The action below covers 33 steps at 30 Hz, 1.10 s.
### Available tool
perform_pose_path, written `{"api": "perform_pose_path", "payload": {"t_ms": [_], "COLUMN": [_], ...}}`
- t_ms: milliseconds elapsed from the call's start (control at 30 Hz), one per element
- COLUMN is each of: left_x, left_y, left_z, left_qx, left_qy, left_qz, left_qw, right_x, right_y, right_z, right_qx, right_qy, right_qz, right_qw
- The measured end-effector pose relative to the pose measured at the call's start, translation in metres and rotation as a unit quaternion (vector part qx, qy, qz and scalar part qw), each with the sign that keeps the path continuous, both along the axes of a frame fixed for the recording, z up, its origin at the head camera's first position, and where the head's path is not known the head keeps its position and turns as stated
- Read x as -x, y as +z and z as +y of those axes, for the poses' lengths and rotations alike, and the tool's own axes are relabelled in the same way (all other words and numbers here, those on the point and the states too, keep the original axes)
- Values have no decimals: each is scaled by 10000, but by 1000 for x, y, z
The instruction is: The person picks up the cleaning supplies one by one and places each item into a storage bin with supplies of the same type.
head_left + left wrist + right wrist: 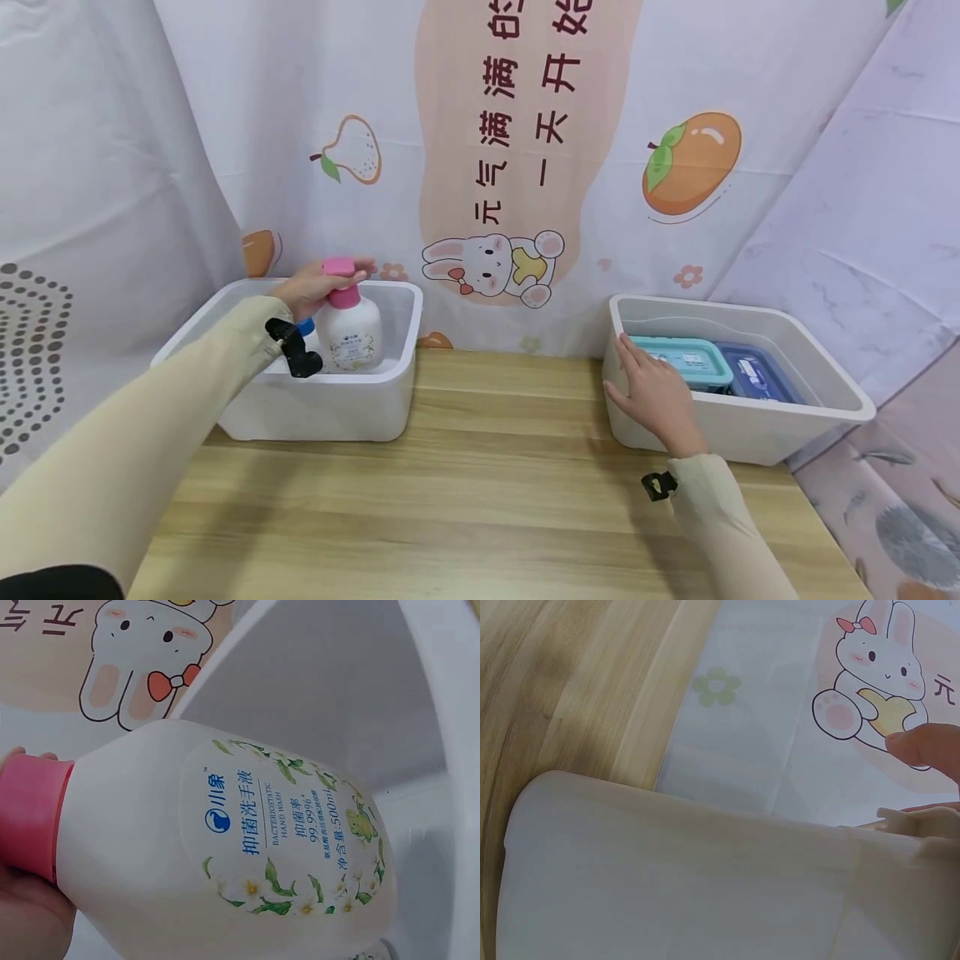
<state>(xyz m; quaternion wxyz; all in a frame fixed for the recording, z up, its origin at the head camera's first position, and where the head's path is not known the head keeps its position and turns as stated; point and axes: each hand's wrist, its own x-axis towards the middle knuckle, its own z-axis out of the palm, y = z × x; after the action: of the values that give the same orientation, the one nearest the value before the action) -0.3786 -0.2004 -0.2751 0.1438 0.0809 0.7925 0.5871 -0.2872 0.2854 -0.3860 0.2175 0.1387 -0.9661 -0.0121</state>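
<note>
My left hand (303,290) grips a white hand wash bottle (352,335) around its pink pump collar (28,817). The bottle's lower part is inside the left white bin (322,412), label towards me. Beside it, a blue cap (306,326) shows partly behind my wrist. On the other side, my right hand (660,398) rests at the near left corner of the right white bin (738,429), fingers extended over the rim. The thumb (922,746) stands out from the bin wall in the right wrist view.
Inside the right bin lie a teal-lidded container (686,360) and a dark blue one (757,372). Both bins stand at the back of a wooden table (480,500). Behind them hangs a printed curtain (300,75) with a bunny and fruit.
</note>
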Motion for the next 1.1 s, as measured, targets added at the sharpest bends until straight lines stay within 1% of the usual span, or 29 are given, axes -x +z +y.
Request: {"api": "perform_pose_path", "payload": {"t_ms": [100, 367, 600, 867, 1100], "left_x": [6, 16, 24, 35, 40], "left_y": [-6, -21, -29, -38, -45], "left_z": [1, 4, 2, -2, -2], "left_qx": [16, 100, 184, 168, 277], "left_qy": [25, 118, 160, 98, -56], "left_qz": [-44, -53, -53, 35, 74], "left_qw": [10000, 9999, 9997, 9998, 9996], "right_x": [1, 2, 3, 3, 1], "right_y": [0, 2, 1, 0, 2], "right_z": [1, 1, 1, 0, -1], "right_qx": [-12, 17, 72, 77, 90], "right_qy": [2, -17, -36, -87, -107], "right_qz": [2, -42, -93, -76, -139], "right_qw": [10000, 10000, 9999, 9999, 9998]}}
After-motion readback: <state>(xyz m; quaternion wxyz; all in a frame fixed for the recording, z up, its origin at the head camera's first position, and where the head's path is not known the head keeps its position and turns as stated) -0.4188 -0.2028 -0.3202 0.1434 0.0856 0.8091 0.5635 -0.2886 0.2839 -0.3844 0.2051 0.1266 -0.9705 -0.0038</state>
